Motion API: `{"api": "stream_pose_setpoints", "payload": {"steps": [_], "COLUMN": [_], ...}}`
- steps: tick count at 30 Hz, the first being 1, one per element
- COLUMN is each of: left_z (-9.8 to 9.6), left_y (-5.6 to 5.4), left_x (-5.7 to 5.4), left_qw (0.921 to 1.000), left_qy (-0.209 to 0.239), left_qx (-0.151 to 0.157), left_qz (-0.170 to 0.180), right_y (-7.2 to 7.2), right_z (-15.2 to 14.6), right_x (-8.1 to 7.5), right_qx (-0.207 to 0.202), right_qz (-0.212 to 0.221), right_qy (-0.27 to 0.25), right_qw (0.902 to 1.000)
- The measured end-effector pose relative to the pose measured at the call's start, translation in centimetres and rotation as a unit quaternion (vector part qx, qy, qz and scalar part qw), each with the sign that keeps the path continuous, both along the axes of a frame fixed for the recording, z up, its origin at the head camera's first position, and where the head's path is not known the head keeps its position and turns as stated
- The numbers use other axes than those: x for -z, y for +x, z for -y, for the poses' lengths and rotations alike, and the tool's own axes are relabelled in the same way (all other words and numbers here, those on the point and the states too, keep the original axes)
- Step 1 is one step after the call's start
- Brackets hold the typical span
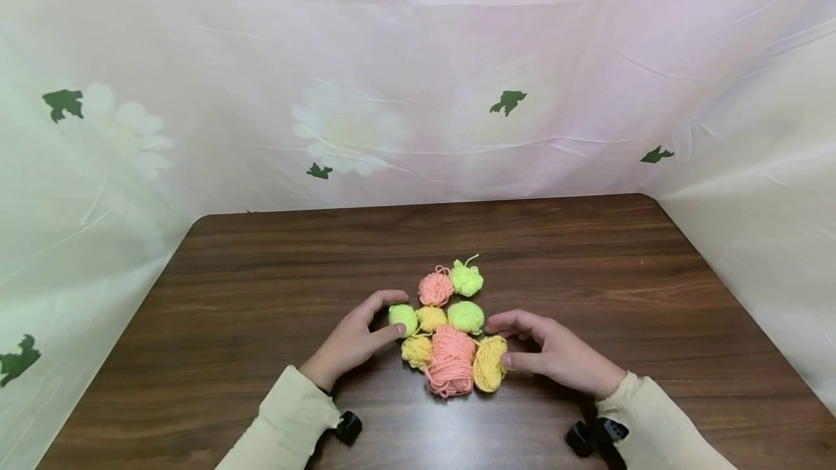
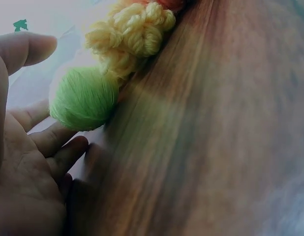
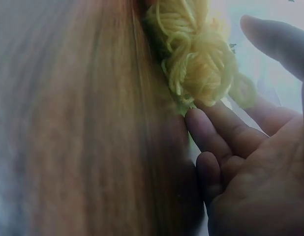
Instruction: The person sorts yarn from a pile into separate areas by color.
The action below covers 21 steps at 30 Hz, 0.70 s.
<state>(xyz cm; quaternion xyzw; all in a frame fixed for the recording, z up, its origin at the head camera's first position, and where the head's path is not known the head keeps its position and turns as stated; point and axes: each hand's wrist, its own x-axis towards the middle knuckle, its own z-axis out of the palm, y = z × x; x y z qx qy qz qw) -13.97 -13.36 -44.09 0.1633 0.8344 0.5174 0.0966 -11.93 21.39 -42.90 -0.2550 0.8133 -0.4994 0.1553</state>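
Balls and skeins of yarn lie in a tight cluster on the table. My left hand [image 1: 355, 336] is around the small green yarn ball [image 1: 402, 319] at the cluster's left side, its fingers loose behind the ball and the thumb apart from it in the left wrist view. On the other side, my right hand [image 1: 555, 354] rests beside the yellow skein [image 1: 490, 363], fingertips right at its edge and thumb raised in the right wrist view. A large pink skein [image 1: 451, 361] sits between that skein and a smaller yellow bundle [image 1: 416, 351].
Further back in the cluster are a yellow ball [image 1: 432, 319], a green ball [image 1: 466, 317], a pink ball [image 1: 435, 287] and a green ball with a loose end [image 1: 466, 278]. Patterned cloth [image 1: 418, 78] hangs behind the brown wooden table [image 1: 261, 274] and along its sides.
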Motion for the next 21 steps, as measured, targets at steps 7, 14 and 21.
{"api": "stream_pose_setpoints", "payload": {"steps": [7,14,21], "left_z": [0.0,-0.2,-0.4], "left_y": [0.4,1.0,1.3], "left_x": [0.2,0.6,0.6], "left_qw": [0.9994,0.9963,0.9947], "left_qy": [0.002,0.016,0.004], "left_qx": [0.030,0.066,0.084], "left_qz": [-0.015,-0.053,-0.060], "right_y": [0.1,0.1,0.3], "right_z": [0.1,0.1,0.3], "right_x": [0.1,0.2,0.2], "right_qx": [0.001,0.001,0.006], "right_qz": [-0.019,-0.018,-0.024], "right_qy": [0.018,0.018,0.028], "right_qw": [0.9997,0.9997,0.9993]}}
